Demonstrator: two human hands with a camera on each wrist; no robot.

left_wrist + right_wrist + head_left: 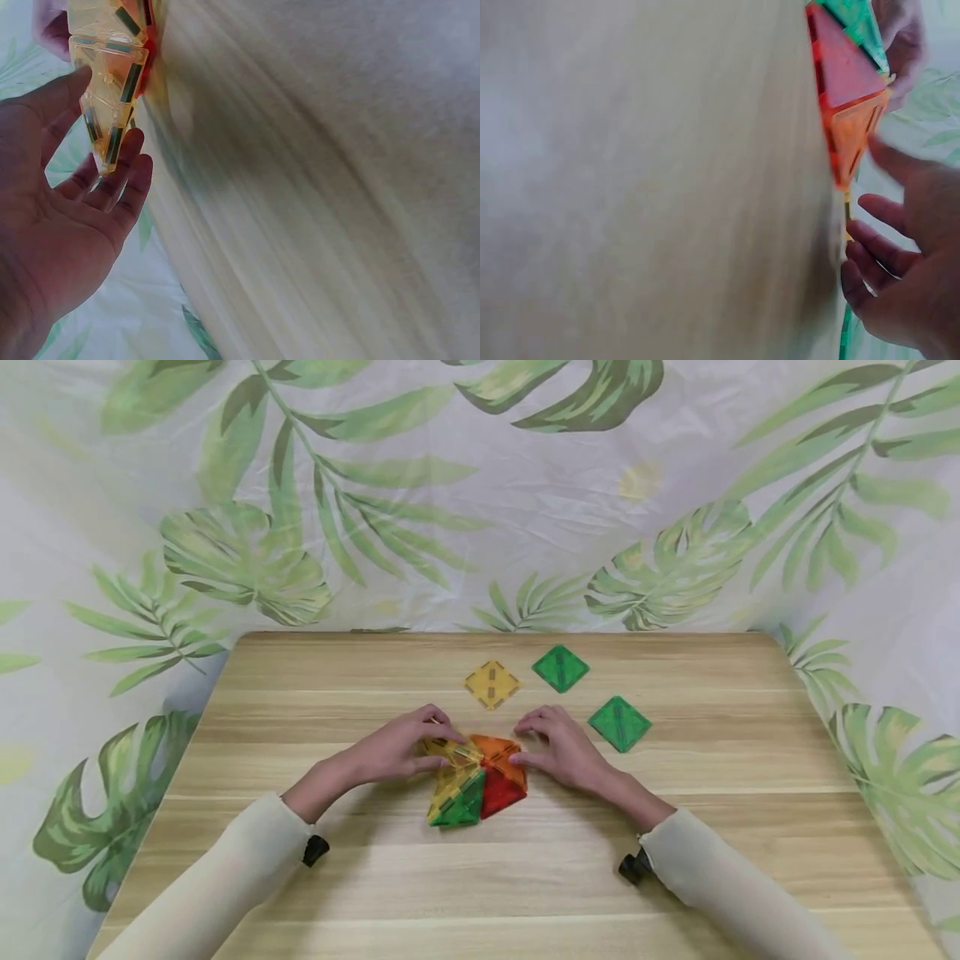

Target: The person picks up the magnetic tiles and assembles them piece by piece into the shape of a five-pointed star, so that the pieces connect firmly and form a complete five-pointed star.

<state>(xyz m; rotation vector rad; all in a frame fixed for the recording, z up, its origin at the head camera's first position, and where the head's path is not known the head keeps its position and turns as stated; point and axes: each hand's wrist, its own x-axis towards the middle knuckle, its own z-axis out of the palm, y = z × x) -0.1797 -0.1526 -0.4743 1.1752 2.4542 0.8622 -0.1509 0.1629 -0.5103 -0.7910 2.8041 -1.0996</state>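
A raised shape of translucent magnetic tiles stands near the table's middle, with a yellow tile (pixel 112 75) on the left, a green tile (pixel 461 806) at the front, a red tile (pixel 504 789) and an orange tile (pixel 855 131) on the right. My left hand (pixel 405 745) holds the yellow side between thumb and fingers, the fingers bent round its lower corner. On the other side, my right hand (pixel 566 750) has its thumb at the orange tile and its fingers loosely bent, apart from the shape. Its far side is partly hidden by the hands.
Behind the shape lie a flat yellow diamond (pixel 492 685) and two green diamonds (pixel 560 669), the second green one further right. All rest on the wooden table (pixel 337 668). A leaf-print cloth (pixel 525 527) hangs behind the table's back edge.
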